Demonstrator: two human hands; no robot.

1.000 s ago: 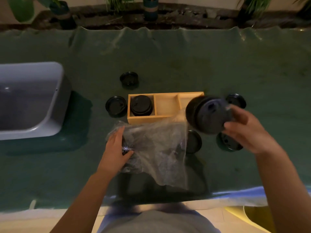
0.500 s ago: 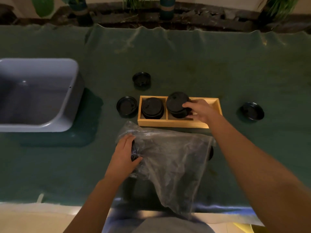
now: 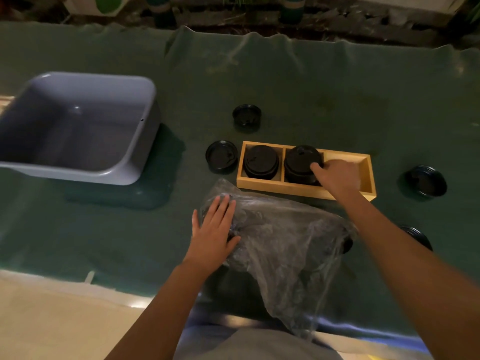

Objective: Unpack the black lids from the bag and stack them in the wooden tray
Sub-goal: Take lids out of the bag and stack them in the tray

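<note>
A dark green cloth [image 3: 311,81] covers the worktop from the near edge to the far one. At the far left sits a grey plastic tub [image 3: 122,175], well apart from everything else. Nearest the person lies the clear plastic bag [image 3: 285,245], crumpled, with dark lids dimly visible inside; the left hand [image 3: 215,229] lies flat on its left end, fingers straight and spread, gripping nothing. Just beyond the bag stands the wooden tray [image 3: 298,188] with three compartments — a stack of black lids [image 3: 261,161] in the left one and a second stack [image 3: 301,162] in the middle one. The right hand [image 3: 337,175] reaches over the tray's right compartment, hiding most of it, thumb and fingers curled round the right side of the middle stack. Loose black lids lie around the tray: one just left of it [image 3: 221,156], one beyond it [image 3: 246,116], one well to the right [image 3: 426,180] — and another [image 3: 418,236] partly hidden behind the right forearm.
</note>
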